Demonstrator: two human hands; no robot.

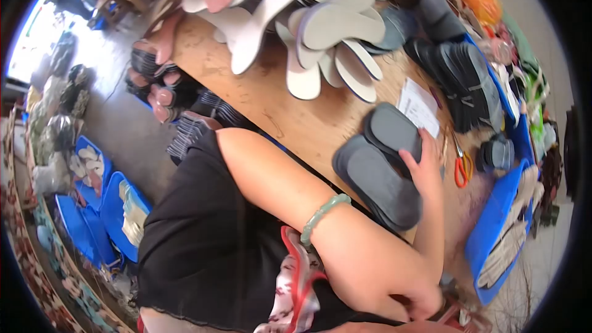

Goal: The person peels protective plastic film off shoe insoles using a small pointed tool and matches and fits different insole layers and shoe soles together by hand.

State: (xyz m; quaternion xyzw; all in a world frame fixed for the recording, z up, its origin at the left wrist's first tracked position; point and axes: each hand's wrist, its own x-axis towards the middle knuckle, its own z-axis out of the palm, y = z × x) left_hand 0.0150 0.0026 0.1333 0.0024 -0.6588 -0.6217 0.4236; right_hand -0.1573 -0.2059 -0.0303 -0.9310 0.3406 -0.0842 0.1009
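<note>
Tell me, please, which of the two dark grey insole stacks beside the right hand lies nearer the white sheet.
The upper stack, whose edge is right by the white sheet; the lower stack lies farther away.

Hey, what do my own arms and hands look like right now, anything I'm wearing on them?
Your left arm has a pale green bracelet that looks beaded, and black fabric, seemingly your sleeve, lies at its upper end. Your right hand is bare, with no glove, and no sleeve or bracelet shows on that forearm.
</note>
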